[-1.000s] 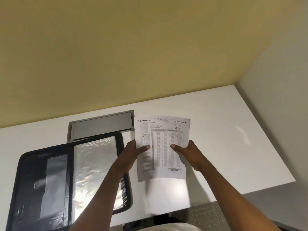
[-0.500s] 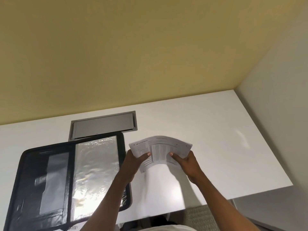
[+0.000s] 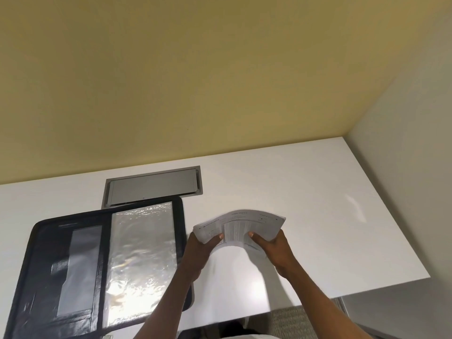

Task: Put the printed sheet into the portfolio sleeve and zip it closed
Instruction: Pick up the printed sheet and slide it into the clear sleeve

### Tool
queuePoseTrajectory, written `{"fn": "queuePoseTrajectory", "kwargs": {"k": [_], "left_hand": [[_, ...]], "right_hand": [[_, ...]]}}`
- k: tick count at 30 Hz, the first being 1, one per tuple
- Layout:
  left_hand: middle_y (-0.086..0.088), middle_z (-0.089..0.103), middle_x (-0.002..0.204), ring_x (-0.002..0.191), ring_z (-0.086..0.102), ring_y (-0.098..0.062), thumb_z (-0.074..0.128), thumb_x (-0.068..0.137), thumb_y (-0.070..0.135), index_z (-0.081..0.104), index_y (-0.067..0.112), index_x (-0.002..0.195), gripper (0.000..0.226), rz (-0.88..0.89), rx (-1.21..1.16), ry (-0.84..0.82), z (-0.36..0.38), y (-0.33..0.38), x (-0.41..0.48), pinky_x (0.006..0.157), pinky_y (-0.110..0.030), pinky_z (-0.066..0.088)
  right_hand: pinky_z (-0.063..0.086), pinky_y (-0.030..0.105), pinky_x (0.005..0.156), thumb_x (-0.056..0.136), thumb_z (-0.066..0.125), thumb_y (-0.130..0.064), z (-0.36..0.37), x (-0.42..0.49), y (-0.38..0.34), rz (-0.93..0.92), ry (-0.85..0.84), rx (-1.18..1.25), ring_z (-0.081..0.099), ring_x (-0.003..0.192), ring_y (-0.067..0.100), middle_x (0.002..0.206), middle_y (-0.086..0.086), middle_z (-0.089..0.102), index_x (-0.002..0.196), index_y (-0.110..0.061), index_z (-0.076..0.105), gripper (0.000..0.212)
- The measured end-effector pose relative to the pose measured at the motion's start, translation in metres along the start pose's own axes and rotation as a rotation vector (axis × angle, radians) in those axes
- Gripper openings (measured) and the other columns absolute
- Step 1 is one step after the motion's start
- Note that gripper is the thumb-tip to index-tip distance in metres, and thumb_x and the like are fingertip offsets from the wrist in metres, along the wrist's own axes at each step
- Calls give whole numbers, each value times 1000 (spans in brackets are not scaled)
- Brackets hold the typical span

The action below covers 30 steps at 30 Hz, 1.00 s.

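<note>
The printed sheet [image 3: 241,222] is white with dense tables of small print. It hangs above the white desk, bowed upward in the middle. My left hand [image 3: 201,250] pinches its left side and my right hand [image 3: 274,248] pinches its right side. A black zip portfolio [image 3: 44,272] lies open flat on the desk to the left of the sheet. Its shiny clear plastic sleeve [image 3: 143,255] covers the right-hand page, just left of my left forearm. The sheet is outside the sleeve.
A grey metal cable hatch [image 3: 152,185] is set into the white desk [image 3: 318,216] behind the portfolio. A yellow wall runs along the back and a pale wall along the right. The desk's front edge lies close under my arms.
The sheet went from upright and flat, facing me, to tilted away and bowed upward. Both hands kept their hold and lowered slightly toward the desk.
</note>
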<state>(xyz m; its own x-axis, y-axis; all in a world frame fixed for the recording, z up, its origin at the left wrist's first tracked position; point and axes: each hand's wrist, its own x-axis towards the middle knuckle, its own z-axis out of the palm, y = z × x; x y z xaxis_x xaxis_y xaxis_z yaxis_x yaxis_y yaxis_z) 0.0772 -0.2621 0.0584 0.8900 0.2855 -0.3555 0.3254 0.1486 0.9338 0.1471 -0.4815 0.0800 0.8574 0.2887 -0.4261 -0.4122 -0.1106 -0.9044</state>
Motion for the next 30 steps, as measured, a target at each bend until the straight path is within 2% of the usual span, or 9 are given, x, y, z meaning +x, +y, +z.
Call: {"fn": "queuePoseTrajectory", "kwargs": {"k": [5,10,18,21,25,30], "left_hand": [[-4,75,117,115,69,-28,78,91,12,67,21,126,38,-37,14,30,2,-5,1,93,-47,61],[-6,75,119,116,69,-28,79,90,15,66,18,129,41,-15,16,41,2,-7,6,94,-49,60],[-1,75,122,117,69,-24,76,93,13,64,24,130,41,-58,1,33,10,-15,2,95,-42,60],[1,76,122,117,70,-25,80,89,18,66,22,130,43,-78,15,40,4,-16,8,98,-47,59],[1,75,126,119,70,-22,82,82,33,65,21,133,55,-64,14,16,-12,-8,8,104,-55,53],[-11,72,131,122,68,-31,76,92,5,63,11,135,46,-64,-114,4,-47,-3,0,106,-54,51]], "right_hand": [[56,52,100,89,79,-18,-1,-1,11,-1,-9,-23,72,109,20,116,1,77,120,-24,69,33],[57,51,99,90,78,-18,-2,3,13,-21,-5,-6,72,110,21,116,2,77,121,-23,69,33],[60,45,95,90,78,-22,-1,14,17,2,5,-42,74,104,18,111,0,79,117,-22,71,27],[62,44,89,88,80,-28,-4,27,4,-5,-38,-131,76,101,22,105,0,80,112,-21,75,26],[60,35,94,89,79,-24,-3,38,-17,-19,-202,-170,74,109,18,116,-1,78,125,-14,71,38],[56,37,99,95,73,-21,19,39,-20,10,-314,-130,71,115,22,123,3,75,125,-11,71,32]]}}
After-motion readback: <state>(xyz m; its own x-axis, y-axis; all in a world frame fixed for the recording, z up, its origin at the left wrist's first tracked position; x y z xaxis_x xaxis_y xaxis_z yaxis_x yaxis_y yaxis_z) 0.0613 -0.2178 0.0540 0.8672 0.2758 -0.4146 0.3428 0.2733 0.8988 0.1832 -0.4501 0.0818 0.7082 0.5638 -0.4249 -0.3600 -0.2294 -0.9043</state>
